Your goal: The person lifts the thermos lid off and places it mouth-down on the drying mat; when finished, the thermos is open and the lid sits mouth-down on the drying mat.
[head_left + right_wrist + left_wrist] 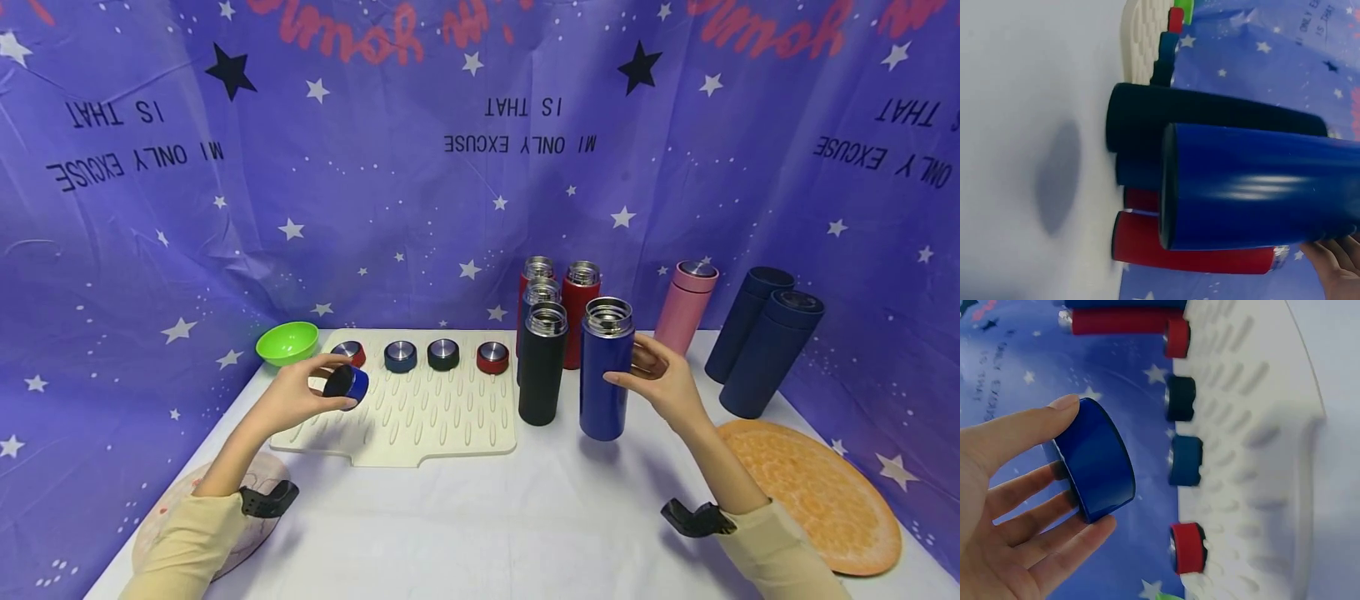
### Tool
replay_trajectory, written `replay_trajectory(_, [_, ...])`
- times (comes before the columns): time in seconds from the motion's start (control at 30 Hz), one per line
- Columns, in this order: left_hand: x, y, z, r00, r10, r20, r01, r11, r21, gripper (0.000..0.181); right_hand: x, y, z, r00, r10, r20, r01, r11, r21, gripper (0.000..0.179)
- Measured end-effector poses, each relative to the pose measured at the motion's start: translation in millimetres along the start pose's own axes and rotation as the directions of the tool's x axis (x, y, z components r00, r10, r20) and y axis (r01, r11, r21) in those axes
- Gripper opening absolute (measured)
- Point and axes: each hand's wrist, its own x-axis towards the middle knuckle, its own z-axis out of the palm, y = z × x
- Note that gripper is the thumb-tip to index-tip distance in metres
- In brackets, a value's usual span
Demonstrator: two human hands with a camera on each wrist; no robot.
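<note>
My left hand (303,390) pinches a blue bottle lid (1099,461) between thumb and fingers, above the left part of a cream drying mat (442,421). In the right wrist view a blue thermos bottle (1260,187) hangs above the table, its shadow apart from its base. My right hand (663,379) grips this bottle from its right side; its steel mouth is uncovered. Close to its left stands an uncapped black bottle (542,367). On the mat's back part sit a blue lid (401,358), a black lid (443,357) and red lids (492,360).
Uncapped red bottles (581,321) stand behind the black one, with another blue bottle partly hidden. Toward the right are a capped pink bottle (686,308) and dark blue bottles (772,354). A green bowl (287,343), an orange round mat (817,492) and a pale round mat (251,517) flank the table.
</note>
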Motion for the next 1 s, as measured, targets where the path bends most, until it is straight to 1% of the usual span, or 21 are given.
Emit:
replay_trajectory(0.07, [0.1, -8.7, -1.5, 1.0, -0.01, -0.002, 0.01, 1.0, 0.025, 0.064, 3.2, 4.7, 0.3, 0.999, 0.021, -0.029, -0.021, 1.0, 0.008, 0.069])
replay_trajectory(0.2, [0.2, -24.5, -2.9, 1.0, -0.018, -0.019, 0.02, 0.998, 0.064, 0.064, 9.3, 13.8, 2.5, 0.995, 0.038, -0.092, -0.037, 0.999, 0.016, 0.069])
replay_trajectory(0.33, [1.6, -38.8, -2.4, 0.997, -0.032, -0.069, 0.038, 0.995, 0.087, 0.059, 16.4, 24.9, 5.8, 0.99, 0.048, -0.135, -0.039, 0.997, 0.07, 0.069])
replay_trajectory(0.43, [4.6, -49.3, -2.4, 0.996, -0.051, -0.079, 0.059, 0.993, 0.102, 0.058, 21.3, 32.6, 9.3, 0.987, 0.055, -0.152, -0.035, 0.991, 0.13, 0.069])
replay_trajectory(0.5, [7.5, -56.4, -2.5, 0.995, -0.07, -0.066, 0.078, 0.99, 0.118, 0.06, 23.7, 36.4, 11.8, 0.986, 0.062, -0.157, -0.035, 0.985, 0.168, 0.07])
replay_trajectory(0.53, [9.2, -59.8, -2.6, 0.996, -0.076, -0.05, 0.082, 0.988, 0.127, 0.061, 24.9, 37.9, 12.9, 0.985, 0.066, -0.162, -0.035, 0.982, 0.184, 0.071])
replay_trajectory(0.7, [19.7, -75.6, 1.1, 0.994, -0.107, 0.001, 0.106, 0.984, 0.144, 0.066, 28.6, 41.8, 17.4, 0.977, 0.096, -0.189, -0.056, 0.976, 0.208, 0.071])
replay_trajectory(0.87, [26.5, -86.3, 7.0, 0.99, -0.139, 0.015, 0.136, 0.981, 0.14, 0.067, 31.2, 44.0, 21.2, 0.972, 0.126, -0.196, -0.086, 0.976, 0.201, 0.069])
replay_trajectory(1.0, [28.2, -93.6, 10.1, 0.982, -0.189, 0.023, 0.184, 0.972, 0.145, 0.069, 32.8, 45.3, 23.3, 0.972, 0.15, -0.182, -0.115, 0.976, 0.186, 0.072])
